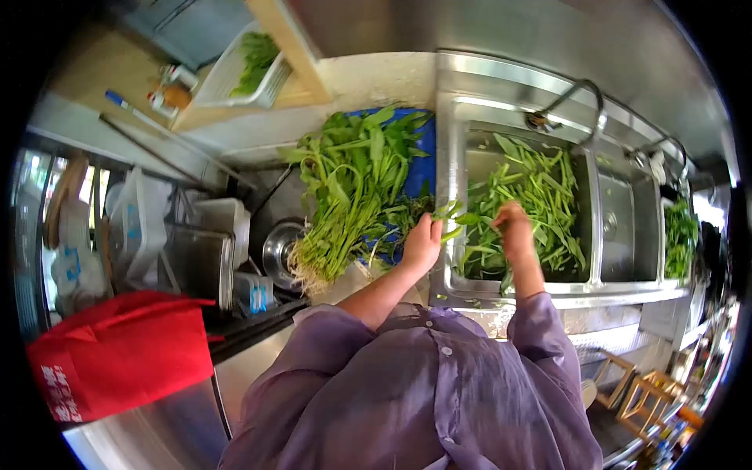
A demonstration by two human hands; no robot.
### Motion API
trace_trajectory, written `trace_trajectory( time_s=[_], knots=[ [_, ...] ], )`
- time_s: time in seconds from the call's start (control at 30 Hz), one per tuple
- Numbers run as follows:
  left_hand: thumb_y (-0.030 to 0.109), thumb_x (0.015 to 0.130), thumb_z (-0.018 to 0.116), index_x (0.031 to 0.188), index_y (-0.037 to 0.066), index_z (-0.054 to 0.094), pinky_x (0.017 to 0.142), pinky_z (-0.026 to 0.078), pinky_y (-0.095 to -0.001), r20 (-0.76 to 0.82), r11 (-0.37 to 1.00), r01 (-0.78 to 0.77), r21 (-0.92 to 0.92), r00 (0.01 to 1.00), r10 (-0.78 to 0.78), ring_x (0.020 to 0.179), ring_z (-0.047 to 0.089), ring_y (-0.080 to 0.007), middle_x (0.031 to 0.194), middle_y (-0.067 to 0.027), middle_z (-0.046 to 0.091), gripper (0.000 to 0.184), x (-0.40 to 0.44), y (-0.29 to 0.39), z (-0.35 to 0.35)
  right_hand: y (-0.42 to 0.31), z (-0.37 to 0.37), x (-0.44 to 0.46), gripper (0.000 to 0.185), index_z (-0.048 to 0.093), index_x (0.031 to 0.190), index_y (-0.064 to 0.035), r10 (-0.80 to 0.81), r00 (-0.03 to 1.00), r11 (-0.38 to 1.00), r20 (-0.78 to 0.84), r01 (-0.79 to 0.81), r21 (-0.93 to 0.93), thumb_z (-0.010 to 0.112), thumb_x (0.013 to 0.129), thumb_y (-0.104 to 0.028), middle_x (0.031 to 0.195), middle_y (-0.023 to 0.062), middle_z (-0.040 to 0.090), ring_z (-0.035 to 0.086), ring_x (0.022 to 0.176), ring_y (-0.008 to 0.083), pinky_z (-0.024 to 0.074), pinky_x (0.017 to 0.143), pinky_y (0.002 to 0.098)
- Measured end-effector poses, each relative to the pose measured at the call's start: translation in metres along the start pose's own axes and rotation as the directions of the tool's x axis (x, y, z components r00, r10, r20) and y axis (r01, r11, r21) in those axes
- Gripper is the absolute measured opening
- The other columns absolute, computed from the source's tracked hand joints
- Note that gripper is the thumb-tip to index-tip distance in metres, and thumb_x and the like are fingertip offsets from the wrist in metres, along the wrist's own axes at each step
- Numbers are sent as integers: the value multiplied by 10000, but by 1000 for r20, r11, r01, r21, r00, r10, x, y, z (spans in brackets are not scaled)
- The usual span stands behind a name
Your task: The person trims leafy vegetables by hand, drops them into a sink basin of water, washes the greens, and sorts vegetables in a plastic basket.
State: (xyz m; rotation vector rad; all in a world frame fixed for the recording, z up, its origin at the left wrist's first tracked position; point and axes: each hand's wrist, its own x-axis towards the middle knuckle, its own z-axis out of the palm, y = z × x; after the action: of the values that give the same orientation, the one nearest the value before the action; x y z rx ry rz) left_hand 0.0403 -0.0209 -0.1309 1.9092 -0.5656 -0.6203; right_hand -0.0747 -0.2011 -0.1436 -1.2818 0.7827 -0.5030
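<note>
At the left rim of the large basin (564, 291), the person's left hand (422, 246) had its fingers closed around a leafy green stem (452, 233). The stem poked out of this grip on the side toward the basin, its end reaching over the rim. The right hand (516, 229) hung above the middle of the basin, its fingers curled in; blur hid the fingertips, so whether that grip held anything could not be told.

Inside the basin, below the right hand and around it, lay a loose heap of stems and leaves (548, 184). A few green scraps were on the basin's front edge. Just left of the basin, beside the left hand, a thick bundle of greens (345, 188) lay partly over a blue surface (424, 160), leaves pointing away from the person and pale roots toward the person.

Farther left of the basin, past the roots, stood a round metal bowl (280, 249). Beyond the bundle, far to the basin's left, a white basket (274, 83) held more greens. At the basin's back edge rose a curved tap (601, 117), and directly to its right was a smaller basin (636, 270).
</note>
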Motion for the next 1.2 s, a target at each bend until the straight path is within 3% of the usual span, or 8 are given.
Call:
trace_trajectory(
  time_s=[0.07, 0.1, 0.2, 0.37, 0.53, 0.77, 0.97, 1.2],
  knots=[
    [306, 859, 432, 864, 18, 458, 582, 397, -443, -17, 991, 90, -101, 996, -92, 661, 541, -360, 719, -211, 542, 289, -14, -34, -13, 3, -37, 27, 365, 571, 861, -22, 118, 968, 990, -223, -132, -51, 336, 901, -298, 762, 110, 600, 563, 712, 185, 436, 683, 313],
    [344, 851, 448, 866, 25, 468, 603, 400, -437, 8, 972, 189, -143, 982, -190, 674, 542, -349, 735, -205, 547, 320, -21, -52, -25, 6, -55, 35, 369, 562, 932, 5, -194, 956, 818, -222, 32, -575, 364, 898, -303, 772, 146, 599, 568, 730, 232, 438, 712, 358],
    [540, 729, 546, 957, 27, 514, 759, 409, -383, -79, 915, 388, -107, 914, -397, 850, 542, -280, 908, -183, 565, 562, -42, -54, -91, -7, -76, 34, 344, 496, 1108, 3, -457, 860, 409, -225, -22, -912, 429, 879, -245, 1025, 210, 527, 500, 985, 323, 403, 829, 371],
    [465, 674, 632, 1014, 40, 493, 698, 452, -382, -316, 752, 565, 340, 822, -475, 862, 560, -335, 923, -197, 579, 561, -39, -139, -161, -2, -69, 7, 314, 514, 1089, -7, -82, 981, 678, -176, -75, -731, 498, 850, -210, 1052, 159, 560, 542, 949, 242, 421, 815, 318],
    [311, 711, 611, 1033, 65, 465, 677, 475, -377, -118, 465, 279, 840, 931, -344, 890, 546, -304, 935, -127, 561, 431, -41, -146, -153, 14, -30, -28, 267, 535, 1036, 16, -181, 975, 655, -127, 23, -756, 512, 824, -145, 969, 144, 580, 555, 881, 221, 443, 737, 298],
    [196, 735, 574, 965, 60, 453, 610, 472, -369, -90, 305, 89, 948, 996, -9, 795, 569, -279, 871, -111, 565, 293, -36, -120, -176, 7, -30, -26, 219, 553, 982, -13, -268, 957, 603, -110, 78, -794, 516, 808, -142, 933, 134, 579, 565, 794, 240, 453, 680, 309],
    [333, 748, 587, 1021, 74, 459, 545, 449, -413, -146, 545, 138, 827, 989, -29, 666, 578, -345, 737, -165, 595, 398, -40, -13, -224, 10, -11, -29, 206, 558, 985, -48, -227, 969, 693, -102, 87, -715, 523, 808, -147, 882, 99, 604, 565, 641, 186, 447, 610, 289],
    [126, 735, 636, 901, -7, 586, 603, 426, -236, -105, 934, -81, 347, 987, 125, 657, 535, -95, 747, -19, 607, 219, -51, 82, -278, -6, 11, -33, 148, 595, 896, -47, -211, 977, 763, -29, 145, -630, 540, 791, -137, 764, 102, 610, 588, 639, 191, 456, 588, 289]
  ],
)
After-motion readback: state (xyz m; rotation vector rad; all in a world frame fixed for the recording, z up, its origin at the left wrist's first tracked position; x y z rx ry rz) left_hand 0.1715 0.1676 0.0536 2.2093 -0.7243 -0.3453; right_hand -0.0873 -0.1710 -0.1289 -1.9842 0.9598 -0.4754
